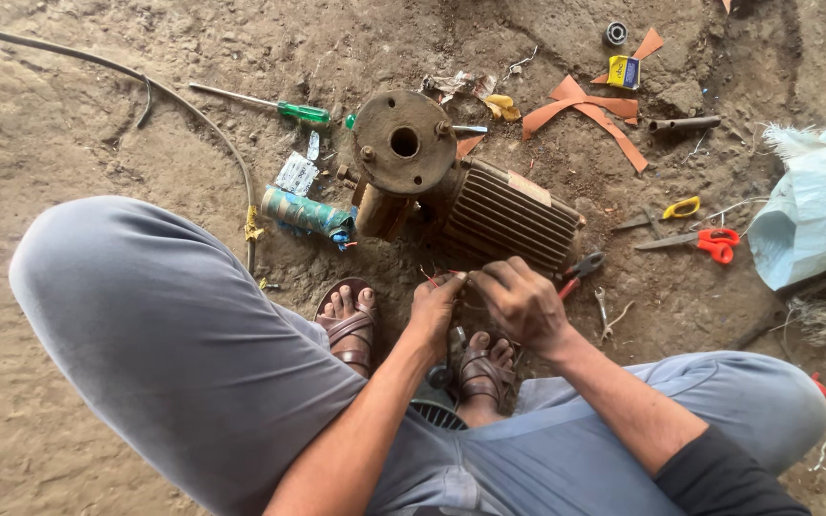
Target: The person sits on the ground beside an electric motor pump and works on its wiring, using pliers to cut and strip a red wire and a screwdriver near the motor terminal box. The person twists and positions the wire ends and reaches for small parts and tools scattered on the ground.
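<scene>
A rusty electric motor [504,212] with a ribbed body lies on the dirt ground, its round pump flange [403,141] facing up. My left hand [435,308] and my right hand [520,302] are both at the motor's near end, between my sandalled feet. Their fingers are closed together around the open end, where thin wires show. What each hand grips is hidden by the fingers. Red-handled pliers [580,268] lie just right of my right hand.
A green-handled screwdriver [270,107] lies at the back left, near a rolled green packet [303,213]. Red-handled scissors [700,242] and orange strips [590,110] lie to the right, beside a white woven sack [815,205]. A cable [184,105] curves across the left.
</scene>
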`<state>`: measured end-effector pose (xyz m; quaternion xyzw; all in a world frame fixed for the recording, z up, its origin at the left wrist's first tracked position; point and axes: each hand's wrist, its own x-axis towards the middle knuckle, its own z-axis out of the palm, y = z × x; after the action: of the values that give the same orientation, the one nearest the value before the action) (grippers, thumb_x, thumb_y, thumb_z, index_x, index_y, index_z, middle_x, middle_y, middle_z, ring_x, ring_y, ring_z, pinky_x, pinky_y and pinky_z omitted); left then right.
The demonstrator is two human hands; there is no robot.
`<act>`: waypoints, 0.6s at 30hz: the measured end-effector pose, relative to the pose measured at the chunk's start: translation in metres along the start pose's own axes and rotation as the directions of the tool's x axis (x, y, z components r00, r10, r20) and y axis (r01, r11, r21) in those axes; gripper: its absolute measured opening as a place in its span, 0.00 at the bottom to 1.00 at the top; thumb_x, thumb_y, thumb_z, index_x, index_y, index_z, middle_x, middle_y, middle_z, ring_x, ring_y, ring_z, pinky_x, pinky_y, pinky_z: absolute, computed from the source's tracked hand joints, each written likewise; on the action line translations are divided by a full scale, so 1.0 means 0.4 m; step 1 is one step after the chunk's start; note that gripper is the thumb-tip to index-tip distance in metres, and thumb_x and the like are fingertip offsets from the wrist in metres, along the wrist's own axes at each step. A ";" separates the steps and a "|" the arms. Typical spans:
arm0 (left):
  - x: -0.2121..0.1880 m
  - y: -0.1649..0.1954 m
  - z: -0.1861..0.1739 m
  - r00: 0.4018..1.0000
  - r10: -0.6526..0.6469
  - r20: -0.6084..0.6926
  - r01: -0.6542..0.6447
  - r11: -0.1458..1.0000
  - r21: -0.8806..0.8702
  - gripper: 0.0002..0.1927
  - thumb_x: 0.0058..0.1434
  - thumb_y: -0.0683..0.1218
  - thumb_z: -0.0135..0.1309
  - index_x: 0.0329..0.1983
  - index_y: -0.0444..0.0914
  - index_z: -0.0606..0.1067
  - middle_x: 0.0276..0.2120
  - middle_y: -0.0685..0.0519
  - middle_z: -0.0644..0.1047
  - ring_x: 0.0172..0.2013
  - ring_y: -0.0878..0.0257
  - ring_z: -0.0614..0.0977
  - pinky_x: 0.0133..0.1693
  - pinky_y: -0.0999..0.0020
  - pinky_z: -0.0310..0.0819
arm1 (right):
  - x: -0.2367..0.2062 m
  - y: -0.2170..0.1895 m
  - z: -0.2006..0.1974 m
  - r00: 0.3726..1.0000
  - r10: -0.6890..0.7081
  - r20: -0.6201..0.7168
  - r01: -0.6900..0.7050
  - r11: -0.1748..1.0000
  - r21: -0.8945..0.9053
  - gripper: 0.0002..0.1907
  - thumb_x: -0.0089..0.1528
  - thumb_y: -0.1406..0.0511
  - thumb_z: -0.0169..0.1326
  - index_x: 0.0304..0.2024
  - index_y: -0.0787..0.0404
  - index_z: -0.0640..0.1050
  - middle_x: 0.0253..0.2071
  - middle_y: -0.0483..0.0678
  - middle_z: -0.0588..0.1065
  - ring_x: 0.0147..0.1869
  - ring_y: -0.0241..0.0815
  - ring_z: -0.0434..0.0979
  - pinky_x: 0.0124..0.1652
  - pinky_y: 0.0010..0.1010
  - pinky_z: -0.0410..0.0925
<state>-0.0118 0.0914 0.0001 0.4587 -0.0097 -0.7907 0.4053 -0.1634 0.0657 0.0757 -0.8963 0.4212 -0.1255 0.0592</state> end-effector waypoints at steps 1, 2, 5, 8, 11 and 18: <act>0.001 -0.001 0.000 1.000 0.007 -0.010 -0.007 1.000 0.026 0.09 0.67 0.47 0.55 0.36 0.36 0.79 0.28 0.56 0.78 0.28 0.67 0.78 0.30 0.71 0.74 | 0.003 0.003 0.003 1.000 0.004 -0.012 -0.004 1.000 0.000 0.09 0.60 0.69 0.57 0.41 0.66 0.82 0.38 0.52 0.80 0.40 0.45 0.80 0.39 0.30 0.75; 0.003 -0.004 -0.003 1.000 0.014 -0.021 -0.013 0.999 0.052 0.10 0.67 0.48 0.55 0.36 0.36 0.79 0.28 0.56 0.77 0.27 0.68 0.77 0.30 0.71 0.73 | 0.009 -0.005 0.017 0.935 0.339 0.105 -0.355 0.890 0.285 0.08 0.61 0.68 0.57 0.41 0.66 0.82 0.36 0.50 0.81 0.38 0.42 0.81 0.38 0.29 0.75; 0.019 -0.024 -0.012 0.999 0.035 -0.023 -0.033 0.996 0.089 0.07 0.65 0.46 0.56 0.35 0.38 0.78 0.27 0.57 0.79 0.26 0.69 0.78 0.30 0.72 0.73 | 0.029 -0.015 0.044 0.484 0.683 0.548 -0.832 0.164 0.531 0.08 0.64 0.66 0.56 0.41 0.65 0.83 0.33 0.46 0.82 0.35 0.38 0.81 0.37 0.27 0.75; 0.032 -0.039 -0.023 0.997 0.049 -0.059 -0.042 0.992 0.119 0.08 0.65 0.47 0.57 0.34 0.38 0.79 0.25 0.58 0.78 0.24 0.70 0.74 0.27 0.73 0.68 | 0.032 -0.016 0.039 0.431 0.715 0.551 -0.870 0.167 0.463 0.09 0.66 0.65 0.56 0.44 0.62 0.83 0.33 0.50 0.82 0.35 0.43 0.79 0.36 0.31 0.72; 0.035 -0.034 -0.024 0.996 0.045 -0.071 -0.038 0.995 0.096 0.09 0.66 0.48 0.59 0.32 0.40 0.77 0.24 0.60 0.73 0.22 0.71 0.70 0.24 0.73 0.63 | 0.019 -0.014 0.010 0.641 0.697 0.321 -0.754 0.496 0.430 0.11 0.64 0.66 0.56 0.48 0.62 0.82 0.38 0.53 0.81 0.40 0.48 0.79 0.39 0.34 0.72; 0.007 -0.004 -0.002 0.998 -0.029 -0.056 0.030 1.000 0.010 0.08 0.64 0.47 0.55 0.30 0.41 0.77 0.23 0.59 0.76 0.23 0.69 0.75 0.27 0.72 0.70 | -0.015 0.007 0.003 0.999 -0.022 -0.024 0.022 1.000 0.013 0.16 0.56 0.70 0.61 0.47 0.64 0.83 0.45 0.52 0.80 0.46 0.49 0.80 0.43 0.35 0.76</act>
<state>-0.0131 0.0910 -0.0030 0.4829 0.0040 -0.7834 0.3913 -0.1691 0.0686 0.0729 -0.8989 0.4111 -0.1398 0.0588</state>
